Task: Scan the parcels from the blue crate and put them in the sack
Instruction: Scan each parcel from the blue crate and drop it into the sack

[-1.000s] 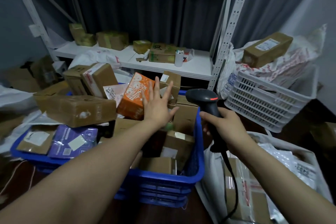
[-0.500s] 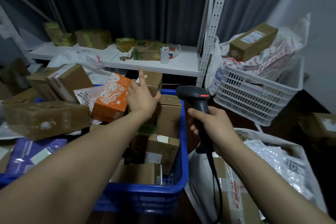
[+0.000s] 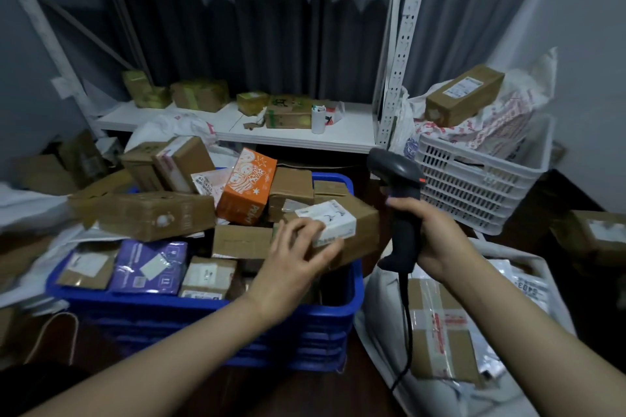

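Brown parcel (image 3: 359, 230), white label up, tilted in left fingers (image 3: 291, 232); heaped blue crate (image 3: 237, 332) beneath; black scanner (image 3: 398, 169) in right fingers (image 3: 406, 205); white sack (image 3: 376, 322) below.

We record the crate (image 3: 203, 306) as solid blue; in it, an orange box (image 3: 245, 186) printed with white cartoon figures and a purple pouch (image 3: 149, 267) with white labels. The gripped parcel (image 3: 366, 230) is brown cardboard with a white label, the scanner (image 3: 399, 176) black. The slotted basket (image 3: 474, 186) and the sack (image 3: 379, 294) read white.
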